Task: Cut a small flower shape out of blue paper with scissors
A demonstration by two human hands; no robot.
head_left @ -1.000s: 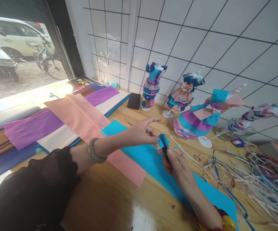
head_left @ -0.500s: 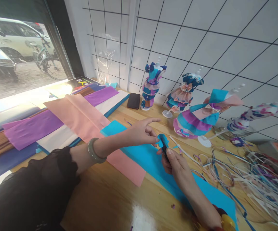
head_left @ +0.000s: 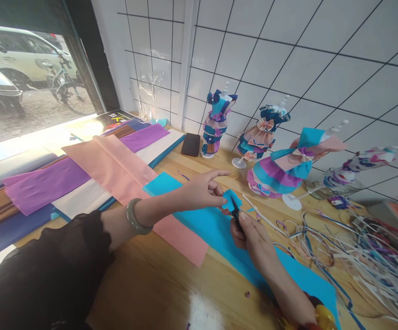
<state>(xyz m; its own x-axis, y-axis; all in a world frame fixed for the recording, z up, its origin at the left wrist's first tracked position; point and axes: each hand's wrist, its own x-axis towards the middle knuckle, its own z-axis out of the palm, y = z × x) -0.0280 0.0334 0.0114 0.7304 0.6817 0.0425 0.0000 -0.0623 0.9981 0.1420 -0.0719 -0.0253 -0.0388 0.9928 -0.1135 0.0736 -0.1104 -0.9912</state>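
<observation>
We start with the wooden desk (head_left: pixel 157 284), and on it the turquoise crepe sheet (head_left: pixel 212 229), which we take as our landmark. It runs diagonally from the far left toward the near right. A pink crepe sheet (head_left: pixel 123 169) lies to its left and slips under its near-left edge. To its right spreads a tangle of paper strips (head_left: pixel 357 256), and beyond its far edge stands a small mannequin in a paper dress (head_left: pixel 288 169), with others of its kind in a row beside it.

Our two hands meet over the far half of the turquoise sheet. The left hand (head_left: pixel 199 190) comes in from the sheet's left side, index finger stretched out straight, the thumb and the other fingers pinched narrow. The right hand (head_left: pixel 254 233) comes up from the sheet's near-right end, closed around a slim dark tool (head_left: pixel 236 213), likely small scissors, though we cannot tell for certain.

The small turquoise piece (head_left: pixel 231 199) sits in the left hand's pinch, lifted just above the sheet. It lies straight ahead of the right hand. The tool's long axis points away from us and slightly left, and its tip touches the piece's lower edge. Both hands sit close to the piece, but only the left one grips it.
</observation>
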